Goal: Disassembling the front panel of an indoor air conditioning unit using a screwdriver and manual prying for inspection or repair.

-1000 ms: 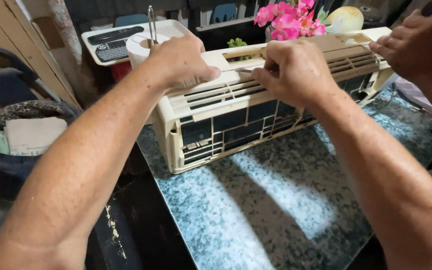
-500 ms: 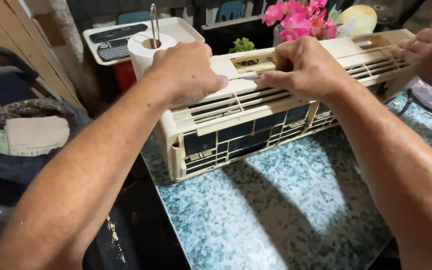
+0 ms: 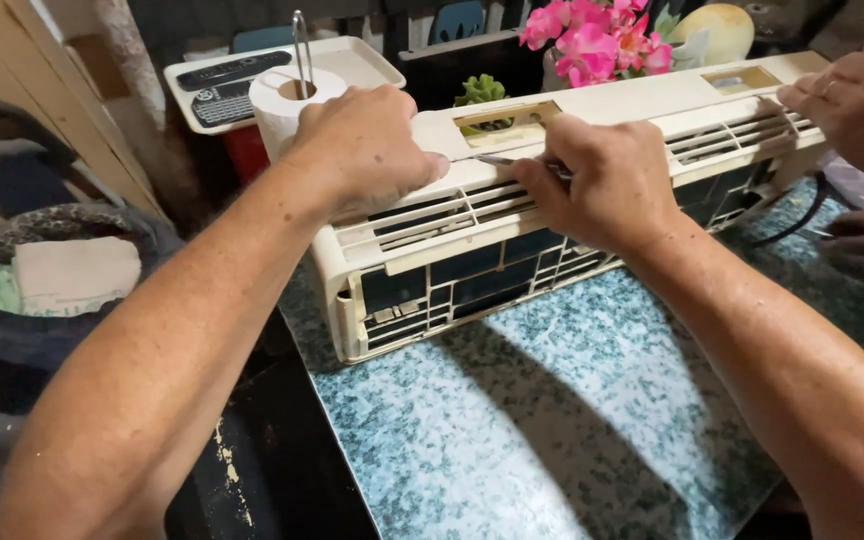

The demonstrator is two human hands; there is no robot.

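Speckled blue-green worktop (image 3: pixel 552 420) carries a cream air-conditioner casing (image 3: pixel 472 250) along its far edge. Left hand (image 3: pixel 362 150) presses flat on the casing's top, fingers spread. Right hand (image 3: pixel 612 185) pinches a thin metal tool (image 3: pixel 497 160) against the grille. Another person's hand (image 3: pixel 852 100) rests at the casing's far end.

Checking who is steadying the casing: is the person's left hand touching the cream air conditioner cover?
Touching. The head view shows the left hand pressed flat on top of the air conditioner cover, no gap visible.

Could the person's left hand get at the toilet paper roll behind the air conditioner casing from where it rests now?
Probably yes: the left hand rests on the casing beside the roll, with nothing between them.
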